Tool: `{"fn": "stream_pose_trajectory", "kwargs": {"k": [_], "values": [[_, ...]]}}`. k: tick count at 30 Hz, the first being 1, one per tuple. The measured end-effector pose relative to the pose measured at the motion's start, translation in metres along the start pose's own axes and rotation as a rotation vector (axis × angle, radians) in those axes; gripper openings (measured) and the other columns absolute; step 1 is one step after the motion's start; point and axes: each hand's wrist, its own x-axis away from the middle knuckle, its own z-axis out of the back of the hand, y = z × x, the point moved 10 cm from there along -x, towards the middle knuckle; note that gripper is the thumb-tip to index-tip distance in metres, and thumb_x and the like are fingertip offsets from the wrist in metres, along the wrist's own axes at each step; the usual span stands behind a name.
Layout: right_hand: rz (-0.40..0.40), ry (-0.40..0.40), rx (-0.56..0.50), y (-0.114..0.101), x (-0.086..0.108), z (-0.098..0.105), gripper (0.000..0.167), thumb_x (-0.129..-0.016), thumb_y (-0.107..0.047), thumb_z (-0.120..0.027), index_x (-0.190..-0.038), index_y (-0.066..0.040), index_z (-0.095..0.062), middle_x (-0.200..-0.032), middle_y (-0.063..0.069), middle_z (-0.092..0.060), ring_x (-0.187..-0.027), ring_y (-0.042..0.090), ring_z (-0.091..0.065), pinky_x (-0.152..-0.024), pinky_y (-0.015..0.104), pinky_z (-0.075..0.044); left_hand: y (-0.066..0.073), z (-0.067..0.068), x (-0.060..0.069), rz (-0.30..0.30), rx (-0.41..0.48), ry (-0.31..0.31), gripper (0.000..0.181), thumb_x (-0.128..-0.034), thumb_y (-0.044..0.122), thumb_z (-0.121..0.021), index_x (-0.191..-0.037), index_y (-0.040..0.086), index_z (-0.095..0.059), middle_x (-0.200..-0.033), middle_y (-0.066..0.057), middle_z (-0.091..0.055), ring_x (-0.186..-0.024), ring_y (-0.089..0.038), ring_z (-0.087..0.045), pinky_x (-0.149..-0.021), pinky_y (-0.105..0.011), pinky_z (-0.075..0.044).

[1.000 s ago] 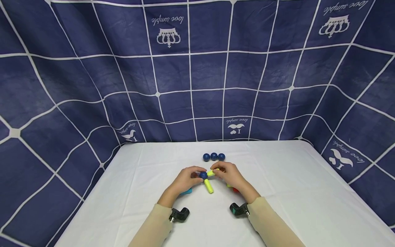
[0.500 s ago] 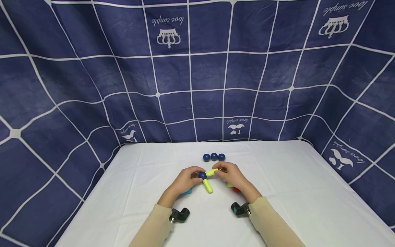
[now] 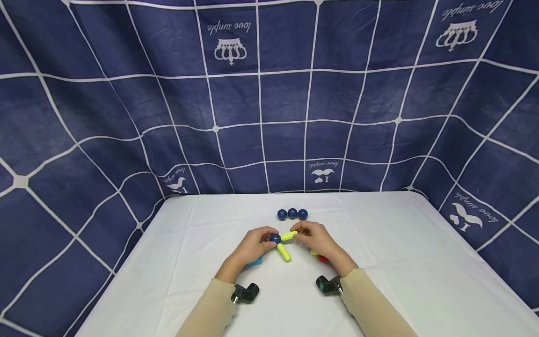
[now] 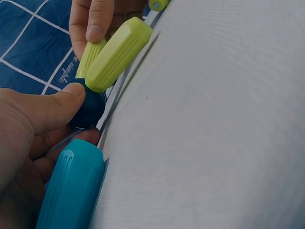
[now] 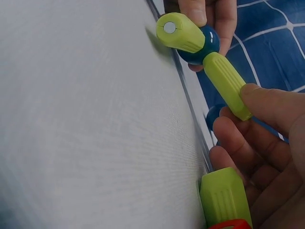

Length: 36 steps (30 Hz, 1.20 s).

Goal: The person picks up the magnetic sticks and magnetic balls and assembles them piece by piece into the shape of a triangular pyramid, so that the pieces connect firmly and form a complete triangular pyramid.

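The blue ball [image 3: 275,238] has shifted slightly left. At lower centre I see the left hand [image 3: 251,244] pinching it, the right hand [image 3: 316,238] pinching a yellow-green rod [image 3: 288,236].

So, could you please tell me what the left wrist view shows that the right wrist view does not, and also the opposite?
Only the left wrist view shows the turquoise piece near the left hand, and lettering on the patterned cloth.

Only the right wrist view shows part of a red piece and a second blue ball, partly hidden.

Both show the left hand pinching the held blue ball, the right hand pinching one yellow-green rod, another yellow-green rod at the ball, and the white table surface.
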Motion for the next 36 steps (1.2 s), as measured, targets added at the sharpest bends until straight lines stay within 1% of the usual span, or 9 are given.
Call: {"fn": "stream_pose_trajectory", "kwargs": {"k": [3,8,14,19,23,26,29,32,36], "values": [[-0.002,-0.003,-0.002,0.001,0.0,0.0,0.017,-0.09,-0.011,-0.072,-0.107,-0.015,-0.073,-0.096,0.001,-0.071,-0.079,0.011,-0.059,-0.067,0.021,-0.051,0.0,0.0,0.0,0.009,0.006,-0.001,0.03,-0.0927,0.015,-0.071,-0.123,0.016,-0.068,-0.099,0.001,-0.069,-0.089,-0.012,-0.058,-0.083,-0.033,-0.05],[-0.004,0.007,0.022,0.002,-0.001,0.003,0.018,-0.09,-0.011,-0.072,-0.108,-0.016,-0.073,-0.099,0.0,-0.072,-0.084,0.011,-0.061,-0.071,0.022,-0.052,-0.001,0.001,0.001,0.008,0.012,0.004,0.03,-0.0921,0.017,-0.072,-0.122,0.016,-0.068,-0.099,0.002,-0.069,-0.088,-0.011,-0.059,-0.081,-0.031,-0.05],[-0.022,0.022,0.021,0.006,0.0,0.01,0.017,-0.092,-0.014,-0.071,-0.109,-0.017,-0.073,-0.102,0.0,-0.073,-0.087,0.012,-0.063,-0.071,0.023,-0.053,-0.003,0.001,0.002,0.006,0.004,0.016,0.03,-0.0916,0.017,-0.073,-0.121,0.015,-0.068,-0.098,0.002,-0.069,-0.087,-0.01,-0.059,-0.079,-0.03,-0.05],[-0.057,0.039,0.009,0.013,0.0,0.019,0.016,-0.093,-0.016,-0.071,-0.108,-0.018,-0.073,-0.104,0.0,-0.073,-0.088,0.014,-0.062,-0.072,0.024,-0.052,-0.006,0.0,0.0,0.02,0.004,0.018,0.03,-0.0922,0.018,-0.072,-0.122,0.015,-0.068,-0.097,0.004,-0.068,-0.087,-0.011,-0.058,-0.08,-0.029,-0.049],[-0.06,0.046,0.023,0.019,-0.001,0.025,0.016,-0.093,-0.016,-0.071,-0.109,-0.018,-0.073,-0.104,0.0,-0.073,-0.088,0.014,-0.062,-0.073,0.024,-0.051,-0.005,0.0,0.0,0.017,-0.005,0.026,0.031,-0.0917,0.018,-0.073,-0.122,0.015,-0.068,-0.097,0.003,-0.068,-0.087,-0.011,-0.058,-0.078,-0.028,-0.049],[-0.065,0.066,0.02,0.026,-0.001,0.03,0.017,-0.093,-0.016,-0.071,-0.11,-0.016,-0.073,-0.105,0.001,-0.074,-0.088,0.015,-0.062,-0.073,0.025,-0.051,-0.005,0.001,0.0,0.026,-0.006,0.031,0.031,-0.0914,0.018,-0.073,-0.121,0.015,-0.068,-0.097,0.004,-0.068,-0.087,-0.01,-0.058,-0.079,-0.028,-0.049],[-0.087,0.091,0.006,0.033,-0.002,0.035,0.02,-0.093,-0.015,-0.071,-0.113,-0.014,-0.072,-0.108,0.005,-0.073,-0.089,0.017,-0.063,-0.072,0.025,-0.051,-0.005,0.001,0.0,0.034,-0.005,0.031,0.03,-0.0915,0.018,-0.073,-0.121,0.016,-0.068,-0.098,0.004,-0.068,-0.087,-0.01,-0.058,-0.079,-0.028,-0.049],[-0.113,0.12,-0.008,0.04,-0.006,0.038,0.027,-0.092,-0.014,-0.072,-0.118,-0.013,-0.069,-0.113,0.01,-0.069,-0.089,0.019,-0.064,-0.072,0.026,-0.052,-0.007,0.0,0.0,0.038,-0.006,0.031,0.03,-0.0913,0.018,-0.073,-0.121,0.016,-0.068,-0.097,0.004,-0.068,-0.087,-0.01,-0.058,-0.078,-0.028,-0.049],[-0.119,0.155,0.007,0.044,-0.015,0.043,0.04,-0.089,-0.013,-0.074,-0.127,-0.011,-0.062,-0.119,0.016,-0.063,-0.089,0.022,-0.063,-0.077,0.032,-0.053,-0.007,0.001,0.0,0.03,-0.014,0.039,0.03,-0.0911,0.019,-0.074,-0.12,0.016,-0.068,-0.097,0.005,-0.068,-0.086,-0.01,-0.058,-0.077,-0.026,-0.049]]}}
